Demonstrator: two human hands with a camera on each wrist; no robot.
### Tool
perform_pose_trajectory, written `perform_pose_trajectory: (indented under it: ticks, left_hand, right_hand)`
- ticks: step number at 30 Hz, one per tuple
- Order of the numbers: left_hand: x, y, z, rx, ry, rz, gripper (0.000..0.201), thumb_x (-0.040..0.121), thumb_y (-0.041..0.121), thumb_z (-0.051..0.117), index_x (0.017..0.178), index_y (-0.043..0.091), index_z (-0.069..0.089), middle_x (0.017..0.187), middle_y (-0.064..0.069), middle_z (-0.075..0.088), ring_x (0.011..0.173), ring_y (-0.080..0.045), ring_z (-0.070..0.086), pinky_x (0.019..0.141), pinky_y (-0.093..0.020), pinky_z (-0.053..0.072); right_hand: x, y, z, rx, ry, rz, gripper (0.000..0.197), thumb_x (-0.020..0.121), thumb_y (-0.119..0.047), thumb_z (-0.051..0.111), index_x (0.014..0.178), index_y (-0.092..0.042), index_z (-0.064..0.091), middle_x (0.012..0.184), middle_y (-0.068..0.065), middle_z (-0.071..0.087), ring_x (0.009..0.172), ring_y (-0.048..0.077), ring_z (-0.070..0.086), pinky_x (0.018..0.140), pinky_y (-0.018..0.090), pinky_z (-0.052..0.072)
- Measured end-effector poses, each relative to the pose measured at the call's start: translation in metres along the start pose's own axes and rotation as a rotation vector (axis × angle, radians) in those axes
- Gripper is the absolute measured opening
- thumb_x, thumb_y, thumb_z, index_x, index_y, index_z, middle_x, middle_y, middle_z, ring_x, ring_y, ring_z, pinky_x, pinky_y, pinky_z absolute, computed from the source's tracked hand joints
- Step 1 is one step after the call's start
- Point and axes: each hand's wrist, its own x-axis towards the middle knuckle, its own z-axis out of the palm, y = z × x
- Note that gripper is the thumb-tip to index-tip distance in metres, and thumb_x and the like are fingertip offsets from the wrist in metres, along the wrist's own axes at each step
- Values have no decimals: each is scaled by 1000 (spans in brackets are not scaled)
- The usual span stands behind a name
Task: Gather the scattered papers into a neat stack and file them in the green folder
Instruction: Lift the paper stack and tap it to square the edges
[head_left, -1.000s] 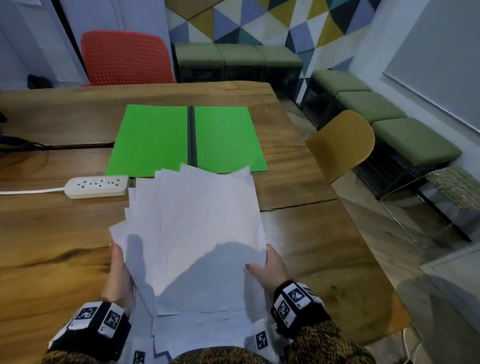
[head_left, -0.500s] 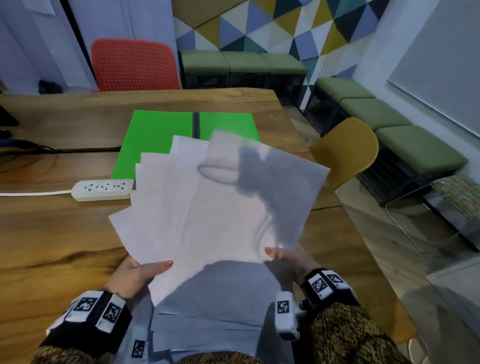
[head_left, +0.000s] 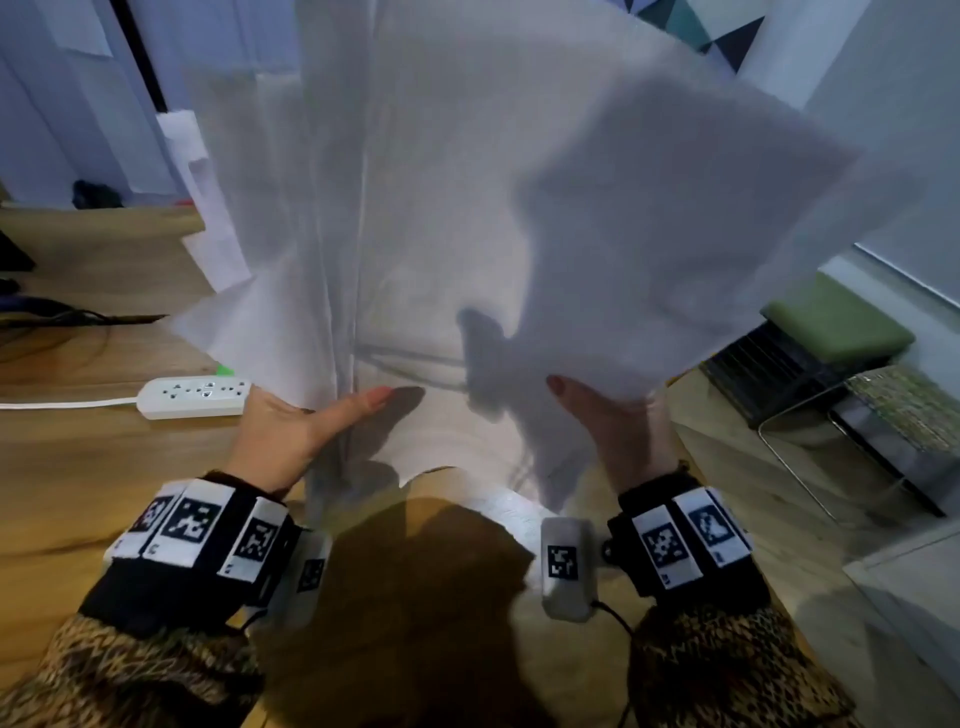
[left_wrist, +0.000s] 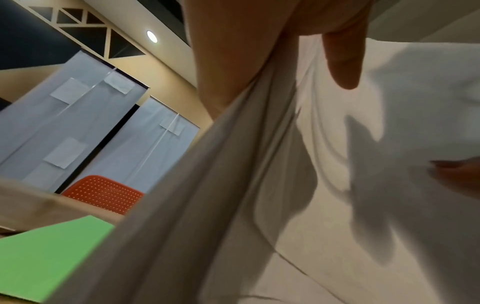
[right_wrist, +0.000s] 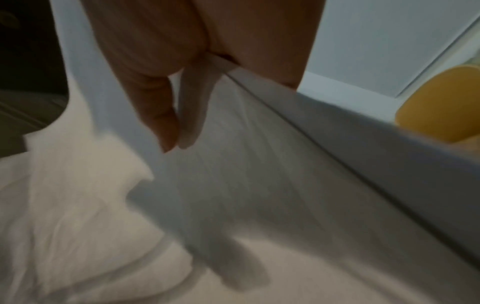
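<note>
A loose sheaf of white papers (head_left: 467, 208) stands nearly upright over the wooden table (head_left: 78, 493) and fills most of the head view. My left hand (head_left: 291, 431) pinches its lower left edge, thumb on the near face. My right hand (head_left: 618, 421) pinches the lower right edge the same way. The sheets are fanned and uneven, some jutting out at the upper left. In the left wrist view the papers (left_wrist: 389, 185) hang from my left hand (left_wrist: 246, 51), with the green folder (left_wrist: 46, 253) flat on the table beyond. The right wrist view shows my right hand (right_wrist: 182, 61) gripping the papers (right_wrist: 259, 185).
A white power strip (head_left: 195, 396) with its cord lies on the table left of my left hand. An orange chair (left_wrist: 103, 193) stands behind the table and a yellow chair (right_wrist: 441, 107) at its right side. Green benches (head_left: 836, 322) line the right wall.
Both hands have lifted the papers off the table and tipped them upright in front of the camera. They now hide almost all of the green folder in the head view.
</note>
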Motion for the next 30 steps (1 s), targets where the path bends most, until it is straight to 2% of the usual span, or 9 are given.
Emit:
perform_pose_trajectory:
  ticks: [2,5,10,14,16,19,21,26,30]
  left_hand:
    - [0,3,-7,-34,-22,71,50,38,28,85,80,12,62,60,21,71,63,10,65,57,-3,47]
    - [-4,1,-16,-2,-45,136,47,44,43,84,83,24,67,73,20,73,74,6,67,66,-8,51]
    - [-3,-7,-15,17,-105,219,29,60,15,82,82,28,68,77,23,73,78,6,67,68,-10,53]
    - [1,-3,-26,-54,-72,198,66,31,54,87,86,21,69,78,17,75,78,0,70,70,-15,56]
    - [-2,-3,-26,-62,-69,195,79,28,55,87,89,9,65,74,16,75,74,0,70,66,-14,55]
    - [-8,-3,-12,-29,-156,159,26,58,4,82,76,18,68,63,23,72,65,9,67,58,-6,50]
    - [-11,-2,-6,-24,-148,182,37,62,-13,72,82,17,63,64,25,71,67,11,67,58,-4,49]
    - [-5,-8,-20,-44,-50,182,81,25,54,87,93,20,59,77,19,75,76,2,69,64,-16,57]
    - [-9,-12,-1,76,-67,184,34,68,-3,74,86,24,64,70,29,71,70,12,66,61,-3,49]
  right_hand:
    - [-7,6,-8,-68,-66,143,41,48,-39,88,82,-23,71,71,-25,72,78,-4,66,79,15,51]
    - [-15,17,-20,-118,-143,232,44,38,-55,86,72,-31,72,71,-24,71,76,-5,65,81,17,52]
    - [-16,13,-15,-155,-127,148,46,42,-38,86,84,-28,69,76,-19,72,79,2,66,72,20,53]
    - [-10,1,-18,42,-171,123,35,62,5,74,92,-7,63,75,-15,74,75,0,68,64,13,53]
    - [-9,2,-21,44,-205,154,47,49,-10,87,90,-11,64,74,-14,74,74,0,69,63,14,53]
    - [-10,12,-11,-47,-150,209,49,17,-46,90,60,-29,73,60,-21,70,62,-6,65,60,14,52]
    - [-8,9,-2,-22,-181,163,25,33,-35,91,47,-39,70,53,-26,67,57,-11,63,57,8,50]
    - [-9,8,-17,130,-170,137,45,39,-8,86,80,-20,70,72,-11,74,72,5,68,61,21,55]
    - [-13,9,-4,14,-55,283,36,48,-17,91,70,-17,62,75,2,68,64,4,62,70,32,54]
